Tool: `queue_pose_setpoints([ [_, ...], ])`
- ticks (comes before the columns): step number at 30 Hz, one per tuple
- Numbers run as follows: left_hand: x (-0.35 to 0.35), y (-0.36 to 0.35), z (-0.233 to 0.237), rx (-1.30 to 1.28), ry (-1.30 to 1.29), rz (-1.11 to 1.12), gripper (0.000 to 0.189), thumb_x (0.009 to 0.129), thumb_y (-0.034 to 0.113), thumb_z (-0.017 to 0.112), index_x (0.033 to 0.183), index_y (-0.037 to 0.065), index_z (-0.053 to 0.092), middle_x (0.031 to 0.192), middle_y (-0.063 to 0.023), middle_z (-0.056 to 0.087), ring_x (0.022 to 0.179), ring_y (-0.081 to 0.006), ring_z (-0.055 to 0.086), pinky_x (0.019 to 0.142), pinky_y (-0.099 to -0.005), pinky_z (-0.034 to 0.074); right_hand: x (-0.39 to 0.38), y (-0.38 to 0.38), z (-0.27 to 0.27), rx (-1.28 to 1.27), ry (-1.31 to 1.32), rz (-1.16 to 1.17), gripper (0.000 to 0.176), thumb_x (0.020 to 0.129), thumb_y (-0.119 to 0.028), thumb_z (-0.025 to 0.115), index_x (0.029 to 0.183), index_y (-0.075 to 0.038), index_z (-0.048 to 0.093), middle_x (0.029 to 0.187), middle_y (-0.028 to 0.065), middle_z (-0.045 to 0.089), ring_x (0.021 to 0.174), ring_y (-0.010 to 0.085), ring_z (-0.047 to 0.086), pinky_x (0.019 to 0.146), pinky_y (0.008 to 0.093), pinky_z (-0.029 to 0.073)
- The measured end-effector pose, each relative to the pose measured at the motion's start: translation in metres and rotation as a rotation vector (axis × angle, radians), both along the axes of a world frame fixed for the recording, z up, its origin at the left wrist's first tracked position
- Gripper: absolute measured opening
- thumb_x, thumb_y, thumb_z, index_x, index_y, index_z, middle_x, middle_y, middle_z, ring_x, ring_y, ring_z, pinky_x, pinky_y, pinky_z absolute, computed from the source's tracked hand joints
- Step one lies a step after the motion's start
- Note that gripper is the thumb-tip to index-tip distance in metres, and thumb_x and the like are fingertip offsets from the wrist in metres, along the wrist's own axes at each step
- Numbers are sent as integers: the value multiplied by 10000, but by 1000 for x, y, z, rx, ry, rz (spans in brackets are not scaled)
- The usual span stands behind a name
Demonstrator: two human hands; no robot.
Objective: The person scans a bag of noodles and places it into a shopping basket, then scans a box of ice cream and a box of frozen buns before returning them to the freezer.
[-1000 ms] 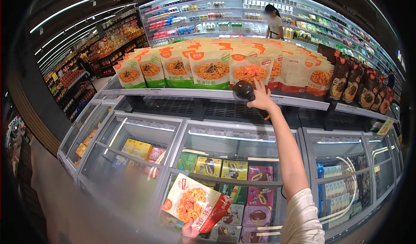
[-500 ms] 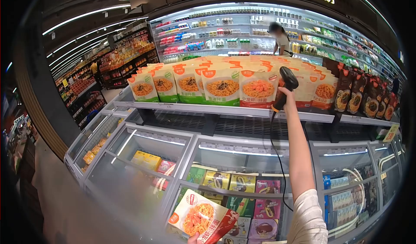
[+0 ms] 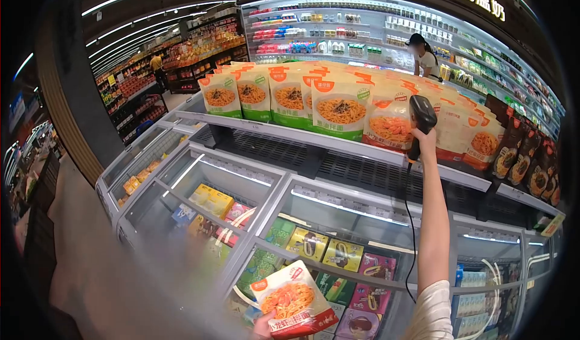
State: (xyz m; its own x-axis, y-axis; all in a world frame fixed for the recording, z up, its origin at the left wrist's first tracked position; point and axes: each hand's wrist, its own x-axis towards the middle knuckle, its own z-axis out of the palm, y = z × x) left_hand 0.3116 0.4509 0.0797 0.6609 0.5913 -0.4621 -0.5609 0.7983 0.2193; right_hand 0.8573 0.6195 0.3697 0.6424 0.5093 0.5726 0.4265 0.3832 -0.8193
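My right hand curls closed round a corded barcode scanner (image 3: 423, 115), just beyond the shelf's (image 3: 302, 136) front edge, beside the noodle pouches (image 3: 340, 107). My left hand (image 3: 263, 326) grips 1 noodle packet (image 3: 297, 301) by its lower left edge, above the freezer (image 3: 275, 202). Open air separates scanner and packet.

Your left hand (image 3: 263, 326) is holding a pouch (image 3: 295, 301) of smooth, printed, plastic-looking film, its surface catching a soft sheen. Your right hand (image 3: 426, 139) is gripping a scanner (image 3: 423, 113) of smooth dark plastic, its cable (image 3: 409, 231) showing a dark plastic coat. Your sleeve (image 3: 432, 307) is looking like matt striped cloth. Glossy glass lids (image 3: 151, 213) are reflecting light; their smooth grey frames (image 3: 263, 219) are leaving metal or plastic unclear.
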Motion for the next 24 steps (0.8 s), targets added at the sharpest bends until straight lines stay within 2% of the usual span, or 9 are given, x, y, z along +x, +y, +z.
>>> queue_pose_setpoints([
  [2,19,6,44,-10,63,-211,522,782,150,562,1228,6,331,1169,-151,472,1040,-252,494,878,-376,403,-10,4,2,113,26,-46,156,610,-57,569,754,-23,519,671,-3,488,577,102,456,522,249,357],
  [3,25,9,21,154,160,-299,471,777,144,580,1189,10,395,1109,-116,522,987,-201,528,850,-324,423,-8,3,2,92,16,-53,169,618,-35,559,783,-25,522,706,1,495,623,97,464,571,246,369],
  [4,40,6,55,339,272,-322,463,774,146,590,1180,10,413,1081,-99,539,961,-187,542,815,-307,437,-14,2,6,162,35,-45,166,615,-35,565,776,-18,529,700,5,501,623,99,466,573,247,370],
  [9,62,3,-3,818,439,-398,580,736,231,643,1202,11,377,1009,-107,572,874,-204,569,776,-281,437,-57,-49,44,338,56,-2,207,620,-12,562,824,-17,528,731,8,492,655,104,463,602,243,373],
  [12,73,-9,68,1154,1564,-591,705,682,271,680,1241,41,319,1065,-177,510,958,-291,504,858,-331,382,-87,-98,55,335,151,88,314,624,19,541,933,-23,498,800,10,470,719,109,464,633,241,379],
  [14,78,-11,83,1640,1872,-106,811,630,291,709,1276,79,266,1166,-245,378,1078,-373,366,934,-392,293,-128,-135,55,345,282,153,339,627,28,529,959,-26,490,832,17,470,753,112,469,651,241,382],
  [18,100,14,107,1467,1000,248,888,632,255,710,1301,23,174,1288,-220,220,1189,-364,219,982,-412,203,-206,-202,13,212,578,269,377,624,29,513,996,-24,483,875,48,479,812,152,489,728,260,400],
  [21,100,-5,167,1663,1006,520,719,654,219,705,1218,-24,331,1157,-186,424,1084,-270,412,908,-374,330,-270,-246,-40,119,830,374,402,606,35,499,1003,-21,480,906,61,496,853,176,494,783,284,397],
  [24,67,-10,156,1204,626,-128,413,696,172,684,1027,-16,521,879,-93,583,792,-128,543,714,-270,438,-322,-292,-71,144,932,407,440,573,48,492,1007,-23,474,930,69,501,888,190,493,806,295,396],
])
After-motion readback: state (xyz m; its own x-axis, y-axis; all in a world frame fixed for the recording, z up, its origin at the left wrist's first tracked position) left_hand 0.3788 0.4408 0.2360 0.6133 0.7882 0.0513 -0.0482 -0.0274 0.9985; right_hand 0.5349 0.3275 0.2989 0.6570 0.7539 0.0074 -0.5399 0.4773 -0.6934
